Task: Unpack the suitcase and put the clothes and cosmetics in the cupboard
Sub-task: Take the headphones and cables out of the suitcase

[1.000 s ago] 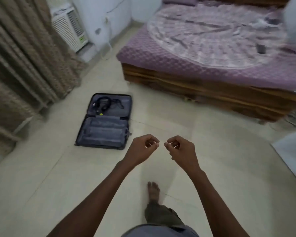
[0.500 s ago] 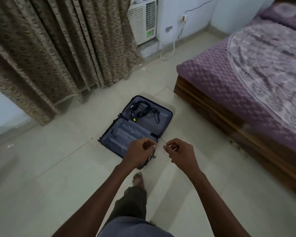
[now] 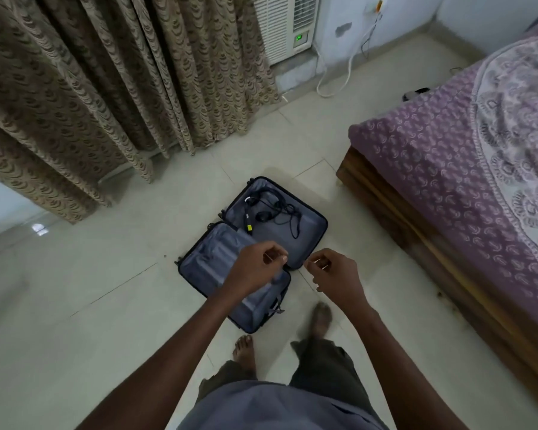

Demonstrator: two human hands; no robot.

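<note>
I look down from the head camera at the suitcase [image 3: 252, 252], which lies flat and open on the pale tiled floor [image 3: 84, 305], between the curtain and the bed, just ahead of my bare feet. Its two halves are lined in grey-blue fabric; the far half holds a tangle of black cables and headphones [image 3: 269, 211] with a small yellow-tagged plug, and the near half shows only its zipped lining panel. I see no clothes or cosmetics in it, and the cupboard is out of view. My left hand [image 3: 257, 266] hangs in the air over the near half, fingers curled in with thumb and forefinger tips drawn together; whether anything is pinched between them I cannot tell. My right hand [image 3: 333, 274] is held just beside it, over the suitcase's right edge and the floor, fingers likewise curled and thumb meeting forefinger, again with nothing I can make out in the pinch. The two hands are close but apart. The brown patterned curtain [image 3: 106, 82] falls to the floor at upper left, a white air cooler [image 3: 288, 24] stands against the wall beyond it, and the bed [image 3: 466, 169] with its purple cover and wooden frame fills the right side.
</note>
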